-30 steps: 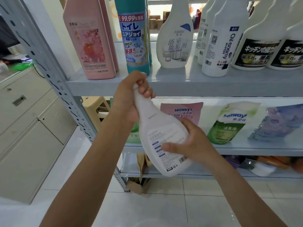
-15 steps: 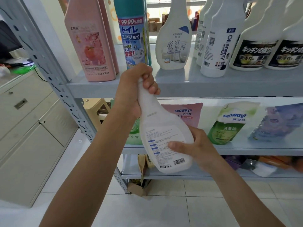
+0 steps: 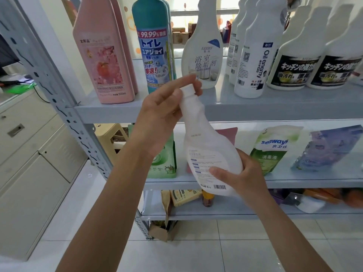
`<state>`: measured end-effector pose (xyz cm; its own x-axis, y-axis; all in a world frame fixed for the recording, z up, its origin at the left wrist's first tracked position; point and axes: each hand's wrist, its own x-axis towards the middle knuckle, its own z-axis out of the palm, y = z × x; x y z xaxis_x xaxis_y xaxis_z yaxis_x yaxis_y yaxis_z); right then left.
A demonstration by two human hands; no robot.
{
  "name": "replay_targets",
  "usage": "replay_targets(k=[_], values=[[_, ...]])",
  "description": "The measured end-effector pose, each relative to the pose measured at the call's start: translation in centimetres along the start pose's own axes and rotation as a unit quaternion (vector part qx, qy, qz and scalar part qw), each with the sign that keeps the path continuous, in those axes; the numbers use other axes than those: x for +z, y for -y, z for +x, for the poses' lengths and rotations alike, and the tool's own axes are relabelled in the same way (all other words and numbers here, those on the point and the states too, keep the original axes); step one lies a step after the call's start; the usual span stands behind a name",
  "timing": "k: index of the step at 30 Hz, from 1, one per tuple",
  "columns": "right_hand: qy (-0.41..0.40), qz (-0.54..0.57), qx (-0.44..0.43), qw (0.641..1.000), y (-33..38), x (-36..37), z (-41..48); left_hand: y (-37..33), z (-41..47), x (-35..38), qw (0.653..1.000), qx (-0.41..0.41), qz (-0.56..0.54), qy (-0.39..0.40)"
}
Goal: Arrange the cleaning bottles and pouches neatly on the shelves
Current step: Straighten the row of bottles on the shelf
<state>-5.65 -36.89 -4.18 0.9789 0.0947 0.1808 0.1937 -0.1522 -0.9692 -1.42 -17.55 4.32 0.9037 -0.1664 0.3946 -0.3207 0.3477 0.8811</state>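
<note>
Head view: you are well into the job, by the look of it. On the upper shelf [image 3: 255,109] the pink bottle [image 3: 98,55], the teal bottle [image 3: 153,48] and the row of white bottles [image 3: 253,61] to the right stand upright. On the middle shelf [image 3: 306,181] the pouches [image 3: 273,150] lean in a line against the back. What is left, as far as can be seen, is the white bottle [image 3: 210,154] in your hands. It is in the air, tilted, near you and in front of both shelves, with its cap [image 3: 189,89] level with the upper shelf. The bottom shelf looks cluttered, though too dim to judge.

Your right hand [image 3: 245,177] grips the bottle's base, thumb [image 3: 218,171] pressed across the back label and fingers wrapped behind. Your left hand [image 3: 161,114] is loose. Its fingers [image 3: 182,82] lie nearly straight behind the neck and cap, touching them rather than clamping.
</note>
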Motion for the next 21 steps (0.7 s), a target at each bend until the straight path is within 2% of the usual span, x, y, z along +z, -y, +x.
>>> replay_targets(k=[4, 6, 10, 15, 17, 21], values=[[-0.006, -0.026, -0.014, 1.000, -0.27, -0.23, -0.27, 0.46, 0.36, 0.28, 0.993, -0.002, 0.051, -0.105], [-0.008, -0.024, -0.015, 1.000, -0.42, -0.21, -0.30, 0.65, 0.46, 0.19, 0.994, -0.002, 0.074, -0.082], [-0.016, -0.021, -0.018, 0.999, -0.89, -0.49, -0.09, 0.53, 0.00, -0.14, 0.999, -0.001, 0.048, 0.020], [-0.008, -0.029, -0.030, 0.999, -1.02, -0.57, -0.11, 0.60, 0.48, 0.12, 0.992, 0.007, 0.071, -0.099], [-0.015, -0.018, -0.025, 0.999, -0.99, -0.41, -0.21, 0.72, 0.53, 0.38, 0.993, 0.013, 0.087, -0.081], [-0.025, 0.004, -0.014, 1.000, -1.00, -0.65, -0.23, 0.52, 0.02, 0.73, 0.998, 0.017, 0.052, 0.025]])
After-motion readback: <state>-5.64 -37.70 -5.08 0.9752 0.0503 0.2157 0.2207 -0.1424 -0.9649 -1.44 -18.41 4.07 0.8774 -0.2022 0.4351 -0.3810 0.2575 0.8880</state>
